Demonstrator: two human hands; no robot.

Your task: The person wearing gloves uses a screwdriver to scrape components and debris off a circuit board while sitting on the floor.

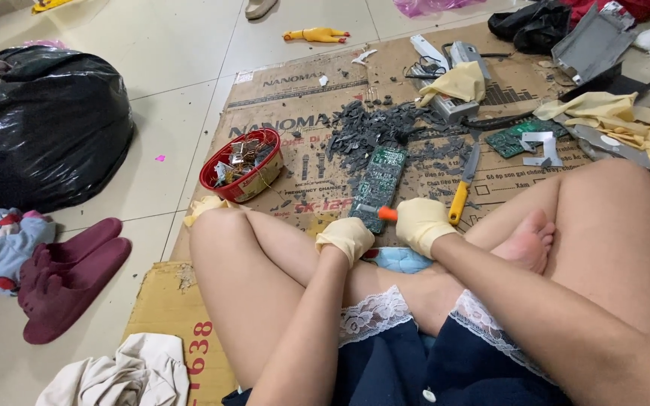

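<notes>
- Hands: my left hand [346, 237] pins the green circuit board [378, 186] at frame centre on cardboard [295, 113].
- Right hand [420, 223] closed around an orange-handled tool [387, 213], probably a screwdriver.
- Prying step; next calls for steady leverage.

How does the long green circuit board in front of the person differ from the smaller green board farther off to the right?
The long circuit board is a narrow strip running away from the person; the smaller board is shorter and squarer. The long one lies at the gloved left hand and right hand, by an orange-handled tool; the smaller one lies out of reach, partly under white brackets. Both are green and lie flat on the cardboard.
</notes>
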